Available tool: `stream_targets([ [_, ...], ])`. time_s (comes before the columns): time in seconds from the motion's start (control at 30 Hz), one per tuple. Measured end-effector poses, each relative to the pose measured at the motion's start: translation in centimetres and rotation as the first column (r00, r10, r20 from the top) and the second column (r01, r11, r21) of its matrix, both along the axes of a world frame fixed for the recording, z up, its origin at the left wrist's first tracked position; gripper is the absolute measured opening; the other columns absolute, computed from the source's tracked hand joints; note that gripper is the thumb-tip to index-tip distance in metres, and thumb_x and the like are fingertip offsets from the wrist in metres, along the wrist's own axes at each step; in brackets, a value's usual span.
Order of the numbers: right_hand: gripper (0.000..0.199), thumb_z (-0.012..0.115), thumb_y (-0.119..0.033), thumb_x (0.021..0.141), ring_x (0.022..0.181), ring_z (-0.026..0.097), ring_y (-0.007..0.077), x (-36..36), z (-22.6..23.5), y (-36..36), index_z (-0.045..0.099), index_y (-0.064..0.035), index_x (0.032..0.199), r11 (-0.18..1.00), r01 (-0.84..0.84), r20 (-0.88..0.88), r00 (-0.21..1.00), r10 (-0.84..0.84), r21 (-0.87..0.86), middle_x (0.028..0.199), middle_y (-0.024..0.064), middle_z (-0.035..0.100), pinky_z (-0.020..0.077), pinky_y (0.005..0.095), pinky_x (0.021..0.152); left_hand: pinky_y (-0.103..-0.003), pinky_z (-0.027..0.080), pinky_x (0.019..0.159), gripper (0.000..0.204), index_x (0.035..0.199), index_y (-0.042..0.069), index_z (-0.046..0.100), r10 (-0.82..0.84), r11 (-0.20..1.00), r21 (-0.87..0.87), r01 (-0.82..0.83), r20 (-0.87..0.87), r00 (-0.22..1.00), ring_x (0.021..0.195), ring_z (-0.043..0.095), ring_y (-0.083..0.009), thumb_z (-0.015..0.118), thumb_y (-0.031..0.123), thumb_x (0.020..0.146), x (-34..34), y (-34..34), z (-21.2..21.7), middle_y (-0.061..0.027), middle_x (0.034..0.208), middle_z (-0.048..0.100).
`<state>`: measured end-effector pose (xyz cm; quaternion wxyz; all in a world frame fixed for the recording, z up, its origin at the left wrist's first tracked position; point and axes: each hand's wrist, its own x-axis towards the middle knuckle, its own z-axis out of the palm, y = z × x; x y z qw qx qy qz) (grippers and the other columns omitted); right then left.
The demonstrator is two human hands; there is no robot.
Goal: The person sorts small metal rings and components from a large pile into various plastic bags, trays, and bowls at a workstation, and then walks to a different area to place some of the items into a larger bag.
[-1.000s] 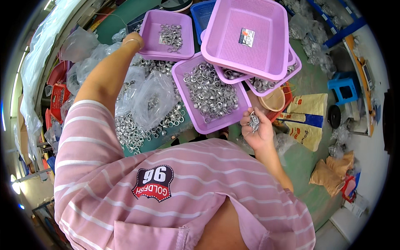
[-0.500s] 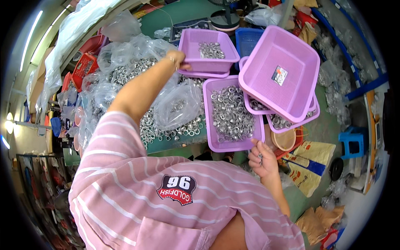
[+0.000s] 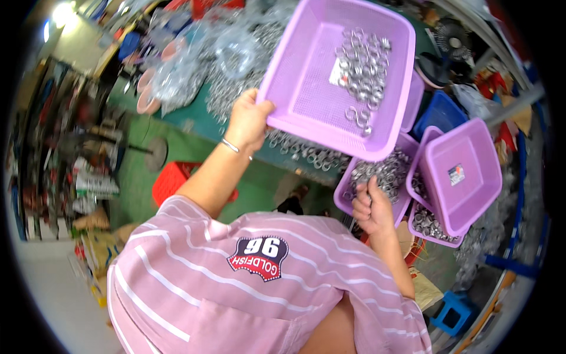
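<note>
My left hand [image 3: 249,118] grips the near left corner of a pink-purple plastic basket [image 3: 306,88], held up and tilted above the table. Loose metal rings [image 3: 365,68] lie toward its right side. Just past the basket's lower right corner is my right hand [image 3: 372,206], its fingers curled closed; what they hold, if anything, I cannot make out. Behind that hand sits a second purple basket [image 3: 343,197] heaped with metal rings [image 3: 383,174], partly covered by the raised one.
An empty purple basket [image 3: 471,171] rests tilted on other ring-filled baskets at the right. Ring heaps and clear plastic bags [image 3: 177,82] cover the green table [image 3: 191,115]. A blue basket [image 3: 439,112], a fan [image 3: 453,38], a red crate [image 3: 171,183] and a blue stool [image 3: 454,312] stand around.
My left hand has lifted the basket of rings off the table and brought it nearer. The view has swung left, so the other baskets appear further right. My right hand stays closed.
</note>
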<state>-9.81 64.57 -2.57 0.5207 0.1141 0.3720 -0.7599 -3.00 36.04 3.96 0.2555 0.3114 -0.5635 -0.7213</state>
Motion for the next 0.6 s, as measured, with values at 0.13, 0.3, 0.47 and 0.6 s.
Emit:
stream_targets([
  [0.13,0.034,0.046,-0.037,0.087,0.038,0.028,0.0054,0.3,-1.5,-2.9,0.052,-0.0041,0.082,0.991,-0.13,-0.007,0.991,0.13,-0.009,0.051,-0.0036,0.032,0.0201,0.017,0.031,-0.024,0.046,0.043,0.014,0.085,0.001,0.048,0.227,0.973,-0.026,-0.229,-0.057,0.972,0.053,0.054,-0.0138,0.051,-0.003,0.072,7.8,-3.4,0.9,-0.0076,0.072,0.055],
  [0.3,0.031,0.051,-0.033,0.086,0.038,0.028,0.0052,1.9,-3.2,-7.6,0.052,-0.0021,0.083,0.942,-0.297,0.009,0.954,0.3,0.155,0.051,-0.0039,0.032,0.02,0.0174,0.032,-0.027,0.05,0.049,0.012,0.086,-0.002,0.046,0.407,0.911,-0.041,-0.411,-0.08,0.91,0.059,0.057,-0.0168,0.048,-0.003,0.074,15.6,-8.1,-0.1,-0.0104,0.077,0.055],
  [0.47,0.028,0.053,-0.03,0.085,0.039,0.027,0.0048,4.6,-6.3,-15.2,0.051,-0.0018,0.081,0.847,-0.439,-0.045,0.88,0.472,0.3,0.05,-0.0048,0.032,0.0182,0.0189,0.033,-0.039,0.054,0.068,0.014,0.09,-0.005,0.043,0.594,0.803,0.013,-0.595,-0.086,0.8,0.075,0.059,-0.0252,0.045,-0.004,0.076,22.6,-12.7,-0.7,-0.0156,0.087,0.054],
  [0.6,0.028,0.052,-0.029,0.085,0.039,0.025,0.0041,7.6,-8.0,-24.0,0.052,-0.0016,0.082,0.786,-0.523,-0.089,0.812,0.577,0.331,0.05,-0.0058,0.03,0.016,0.0197,0.035,-0.043,0.053,0.074,0.017,0.093,-0.007,0.043,0.666,0.745,0.028,-0.666,-0.054,0.744,0.081,0.058,-0.0278,0.045,-0.004,0.076,27.9,-16.8,-0.6,-0.0163,0.089,0.053],
])
